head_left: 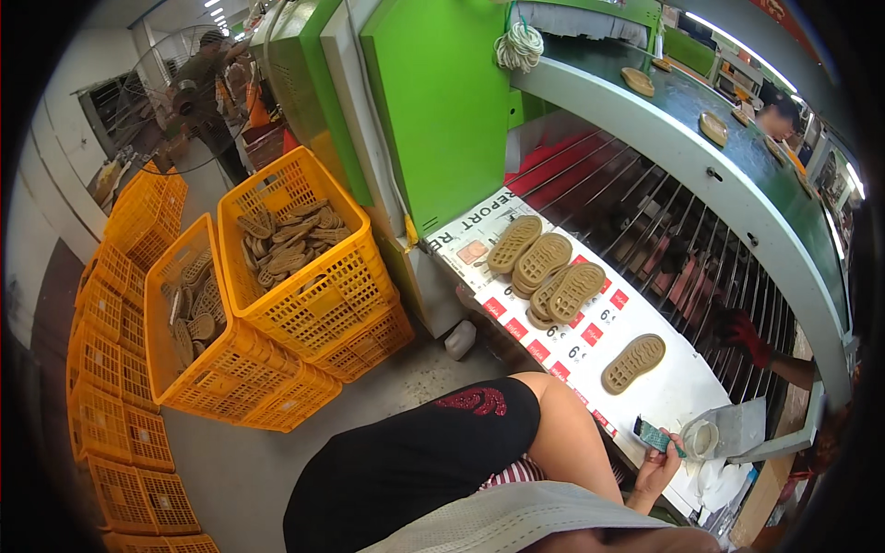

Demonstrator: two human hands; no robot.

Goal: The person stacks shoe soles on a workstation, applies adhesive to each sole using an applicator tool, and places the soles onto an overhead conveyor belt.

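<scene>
At the lower right my right hand (pixel 654 474) is closed round a small flat green tool with a dark end (pixel 658 438), which looks like a brush. Just beside it stands a round whitish cup (pixel 702 439), next to a grey translucent container (pixel 741 428). My left hand is not in view. A single tan shoe sole (pixel 634 363) lies on the printed white board (pixel 590 369), beyond my hand. Farther up the board, several more soles (pixel 553 267) lie overlapping in a row. No sole touches my hand.
Yellow crates (pixel 304 304) of soles stand at left, with stacked crates (pixel 111 369) behind. A green machine (pixel 442 101) and metal rods (pixel 636 194) border the board. Soles lie on a raised belt (pixel 682 101). A co-worker's red-gloved hand (pixel 745 339) is at right; a fan (pixel 189 97) stands far left.
</scene>
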